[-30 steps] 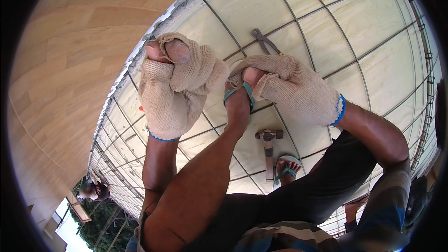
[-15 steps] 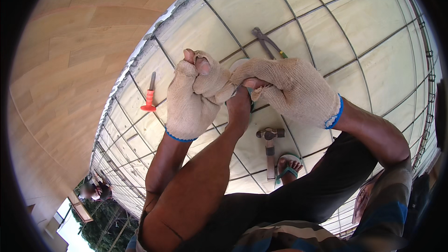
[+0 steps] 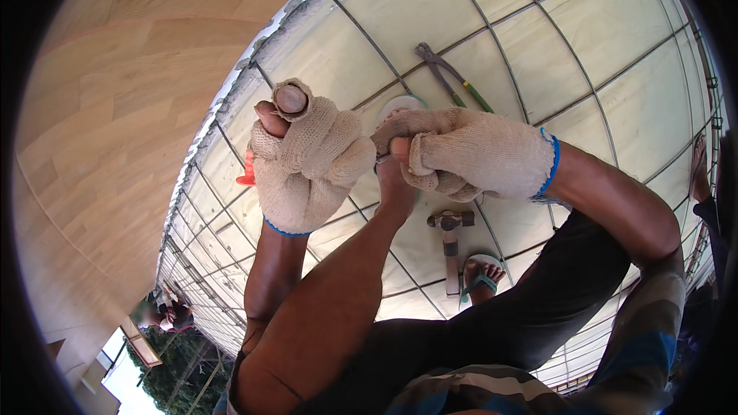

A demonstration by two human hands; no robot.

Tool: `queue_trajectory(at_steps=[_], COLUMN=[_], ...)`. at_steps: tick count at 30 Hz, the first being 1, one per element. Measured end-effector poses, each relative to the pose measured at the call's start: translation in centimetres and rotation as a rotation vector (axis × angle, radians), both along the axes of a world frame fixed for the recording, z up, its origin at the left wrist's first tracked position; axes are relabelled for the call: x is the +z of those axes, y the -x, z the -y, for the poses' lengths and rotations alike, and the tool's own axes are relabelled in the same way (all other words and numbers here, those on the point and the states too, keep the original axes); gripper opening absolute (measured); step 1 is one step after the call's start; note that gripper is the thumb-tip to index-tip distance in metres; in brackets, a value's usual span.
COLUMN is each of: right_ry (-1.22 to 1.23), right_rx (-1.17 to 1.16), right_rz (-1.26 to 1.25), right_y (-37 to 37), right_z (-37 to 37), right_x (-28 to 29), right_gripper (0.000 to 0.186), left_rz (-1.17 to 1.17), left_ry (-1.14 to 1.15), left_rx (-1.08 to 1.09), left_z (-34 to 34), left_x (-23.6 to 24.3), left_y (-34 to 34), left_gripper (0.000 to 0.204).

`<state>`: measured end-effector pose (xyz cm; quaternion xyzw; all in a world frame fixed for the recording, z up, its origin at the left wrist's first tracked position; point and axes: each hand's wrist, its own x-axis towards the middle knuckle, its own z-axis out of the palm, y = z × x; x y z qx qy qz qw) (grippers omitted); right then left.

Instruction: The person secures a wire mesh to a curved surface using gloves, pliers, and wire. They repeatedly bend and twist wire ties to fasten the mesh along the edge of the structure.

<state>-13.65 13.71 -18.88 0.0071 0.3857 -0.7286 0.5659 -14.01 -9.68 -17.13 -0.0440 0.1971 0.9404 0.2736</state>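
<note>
My left hand (image 3: 311, 157) and my right hand (image 3: 469, 152) wear beige knitted gloves with blue cuffs, held together above my foot. Bare fingertips poke through the left glove, whose fingers are curled in. My right thumb presses against the curled fingers in a pinch next to the left hand. A small dark bit shows between the hands, too small to name. Behind my left hand a red chisel guard (image 3: 246, 170) peeks out, the rest hidden. Beyond my right hand lie pincers (image 3: 452, 79) with green handles. A hammer (image 3: 450, 242) lies below my hands.
A grid of steel rebar (image 3: 492, 31) spreads over pale sheeting (image 3: 569, 61). Tan boards (image 3: 131, 107) run along the left past a ragged edge. My sandalled foot (image 3: 480, 277) stands beside the hammer. Another person's bare foot (image 3: 699, 169) is at the right; another person (image 3: 173, 315) is far lower left.
My left hand has turned and shifted left, covering most of the chisel. My right hand has dropped slightly and curled, baring more of the pincers. Another person's foot has come in at the right.
</note>
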Motion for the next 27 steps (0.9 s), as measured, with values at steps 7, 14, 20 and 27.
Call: queue_trajectory(at_steps=[7,14,20,27], right_ry=[0.009,-0.041,0.062,0.282], right_rx=[0.211,0.48,-0.069,-0.127], right_rz=[-0.132,-0.06,0.34,0.495], right_y=[0.4,-1.1,-1.9,-3.4], right_z=[-0.7,-0.2,-0.1,0.8], right_x=[-1.1,-4.0,-4.6,-4.4], right_gripper=[0.046,0.039,0.033,0.032], left_rz=[-0.258,-0.849,-0.824,-0.686], left_ry=[0.225,0.734,1.388,1.055], left_rx=[-0.261,-0.867,-0.314,0.041], left_z=[3.4,2.2,2.1,1.6], left_x=[-2.1,2.0,0.7,-3.6], left_y=[-0.5,0.4,-2.6,-0.3], left_gripper=[0.029,0.02,0.055,0.059])
